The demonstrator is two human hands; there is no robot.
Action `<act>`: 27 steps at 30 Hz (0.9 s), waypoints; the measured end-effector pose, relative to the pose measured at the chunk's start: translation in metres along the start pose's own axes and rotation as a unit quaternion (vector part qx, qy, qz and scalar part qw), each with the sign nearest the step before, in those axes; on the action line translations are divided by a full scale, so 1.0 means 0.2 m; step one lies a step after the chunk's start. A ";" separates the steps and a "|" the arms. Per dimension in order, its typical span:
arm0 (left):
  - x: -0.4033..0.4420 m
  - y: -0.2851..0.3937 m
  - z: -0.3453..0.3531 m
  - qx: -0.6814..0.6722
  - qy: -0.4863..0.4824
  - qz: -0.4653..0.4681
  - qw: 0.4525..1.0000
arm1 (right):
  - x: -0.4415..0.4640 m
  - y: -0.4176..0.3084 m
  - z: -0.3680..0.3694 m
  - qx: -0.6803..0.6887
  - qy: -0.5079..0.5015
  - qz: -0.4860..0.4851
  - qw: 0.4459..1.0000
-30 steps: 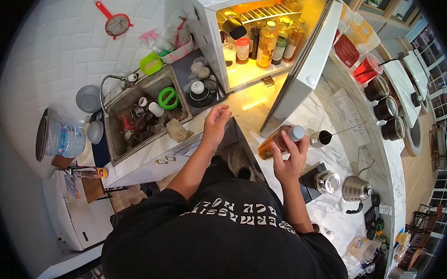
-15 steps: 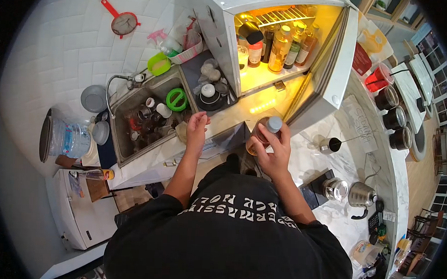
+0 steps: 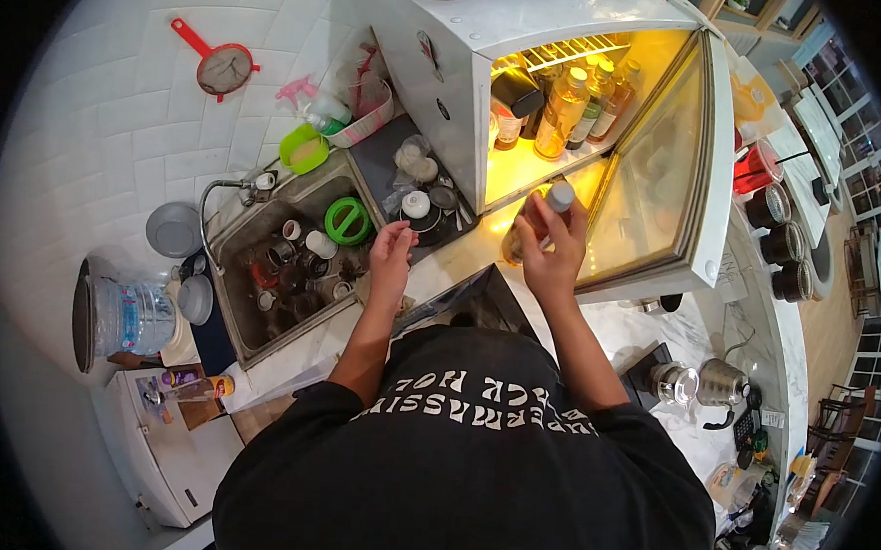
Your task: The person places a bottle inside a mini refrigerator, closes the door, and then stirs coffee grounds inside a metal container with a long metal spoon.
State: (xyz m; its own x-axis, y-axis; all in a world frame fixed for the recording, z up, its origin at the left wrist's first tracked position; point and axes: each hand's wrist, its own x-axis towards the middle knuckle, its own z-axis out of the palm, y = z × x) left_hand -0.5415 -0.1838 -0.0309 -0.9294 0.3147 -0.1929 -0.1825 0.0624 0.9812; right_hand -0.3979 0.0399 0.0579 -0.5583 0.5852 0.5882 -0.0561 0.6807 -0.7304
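My right hand [image 3: 557, 251] is wrapped around a bottle [image 3: 536, 220] with a grey cap and dark reddish-brown contents, held at the front of the lit fridge [image 3: 438, 108]. The bottle is partly hidden behind my fingers. My left hand [image 3: 390, 263] hovers over the counter edge by the sink, its fingers loosely curled together, and nothing shows in it. Inside the fridge, several bottles stand on the bottom, among them a tall yellow-orange bottle [image 3: 564, 113]. The glass fridge door [image 3: 651, 176] stands open on the right.
The sink [image 3: 251, 340] holds several dishes and a green ring-shaped strainer [image 3: 346, 221]. A dark mat [image 3: 407, 141] with a black bowl lies beside it. At right are a steel kettle [image 3: 721, 383] and a glass server [image 3: 674, 382]. Several dark-filled jars [image 3: 782, 244] line the ledge.
My right hand has carried the bottle up toward the fridge opening. My left hand stays near the sink edge, still curled. The whole view has shifted, and more of the fridge door's glass shows.
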 end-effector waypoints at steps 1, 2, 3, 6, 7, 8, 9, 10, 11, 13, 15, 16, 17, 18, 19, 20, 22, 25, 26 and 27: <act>0.02 0.00 0.00 -0.001 -0.004 0.003 1.000 | 0.02 0.03 0.05 0.002 0.023 0.003 1.000; 0.04 0.01 0.00 0.001 -0.008 0.005 1.000 | 0.05 0.07 0.09 -0.008 0.037 -0.005 0.999; 0.05 0.02 0.00 0.004 -0.012 0.007 1.000 | 0.07 0.11 0.13 -0.019 0.051 -0.013 0.998; 0.07 -0.01 -0.03 0.010 -0.024 0.009 1.000 | 0.14 0.24 0.26 -0.005 0.096 -0.012 0.995; 0.08 -0.02 -0.05 0.013 -0.028 0.011 0.999 | 0.16 0.27 0.30 0.005 0.105 0.001 0.994; 0.08 -0.02 -0.07 0.011 -0.029 0.012 0.999 | 0.18 0.30 0.33 0.016 0.115 0.014 0.993; 0.08 -0.02 -0.08 0.009 -0.030 0.013 0.999 | 0.21 0.27 0.35 0.040 0.127 0.043 0.990; 0.07 -0.02 -0.10 0.007 -0.030 0.013 0.999 | 0.24 0.28 0.37 0.019 0.133 0.041 0.990; 0.07 -0.02 -0.11 0.008 -0.029 0.015 0.999 | 0.27 0.29 0.38 -0.002 0.139 0.040 0.989; 0.07 -0.03 -0.15 0.001 -0.023 0.003 1.000 | 0.33 0.34 0.43 -0.021 0.147 0.036 0.988; 0.07 -0.03 -0.17 0.009 -0.020 -0.007 1.000 | 0.39 0.38 0.47 -0.018 0.159 0.022 0.987; 0.07 -0.02 -0.18 0.021 -0.020 -0.010 1.000 | 0.43 0.38 0.48 -0.018 0.170 0.010 0.985; 0.08 -0.02 -0.19 0.032 -0.020 -0.013 0.999 | 0.45 0.38 0.49 -0.039 0.174 0.000 0.984; 0.09 -0.02 -0.20 0.030 -0.021 -0.013 0.999 | 0.48 0.38 0.49 -0.060 0.177 -0.009 0.982; 0.11 -0.03 -0.21 0.028 -0.022 -0.012 0.999 | 0.50 0.38 0.50 -0.082 0.180 -0.017 0.980; 0.12 -0.03 -0.22 0.025 -0.023 -0.011 0.999 | 0.52 0.40 0.52 -0.077 0.184 -0.024 0.980; 0.12 0.00 -0.22 0.016 -0.017 -0.018 1.000 | 0.56 0.44 0.56 -0.066 0.194 -0.040 0.978; 0.12 0.01 -0.22 0.007 -0.011 -0.018 1.000 | 0.58 0.46 0.58 -0.080 0.171 -0.054 0.981; 0.13 0.00 -0.22 0.005 -0.009 -0.016 1.000 | 0.59 0.47 0.58 -0.080 0.166 -0.058 0.981; 0.13 0.00 -0.23 0.007 -0.008 -0.017 1.000 | 0.59 0.47 0.59 -0.081 0.160 -0.062 0.982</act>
State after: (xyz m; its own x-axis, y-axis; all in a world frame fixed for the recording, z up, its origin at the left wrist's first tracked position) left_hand -0.5802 -0.2188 -0.0365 -0.9172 0.3273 -0.2271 -0.2100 0.0872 0.9738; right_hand -0.5669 0.1216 0.0180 -0.2652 0.5849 0.7665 0.0401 0.8010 -0.5973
